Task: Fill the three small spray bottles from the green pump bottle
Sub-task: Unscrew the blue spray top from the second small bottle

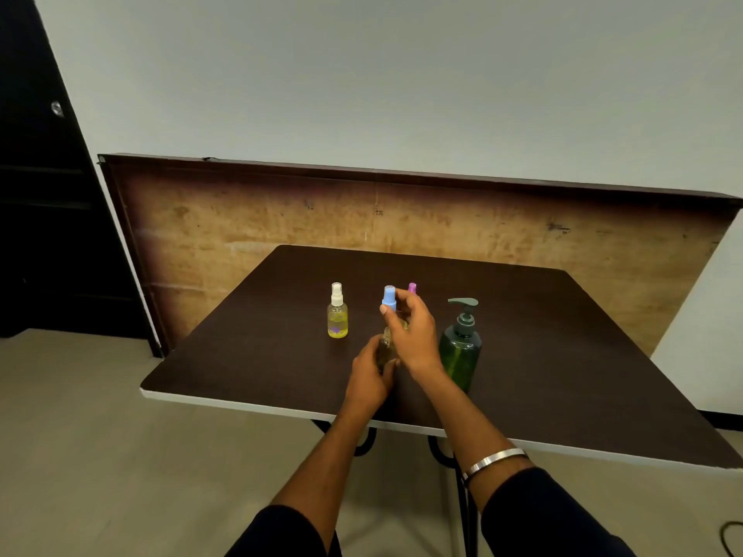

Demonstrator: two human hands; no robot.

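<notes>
pump bottle (pixel 460 347), green with a dark pump head, stands upright on a dark brown table (pixel 583 355), toward the 3 o'clock side of the group of bottles. at about 9 o'clock from it, well apart, a small spray bottle with a white cap (pixel 337 311) stands upright, holding yellow liquid. between these two, a left hand (pixel 372 373) curls its fingers around a small clear bottle (pixel 386 347), whose neck shows above the fist; how much liquid it holds cannot be told. just above it, at 12 o'clock, a right hand (pixel 414 335) pinches a blue spray cap (pixel 388 296) between thumb and fingertips, lifted apart from the clear bottle's neck. a pink cap (pixel 411 288) peeks out behind the right hand at about 1 o'clock; its bottle is mostly hidden. the right hand sits just beside the pump bottle, not touching it. a silver bangle (pixel 493 460) circles the right forearm, and dark sleeves cover both arms near the bottom edge. a worn wooden board (pixel 281 219) leans against a pale wall behind the table.
</notes>
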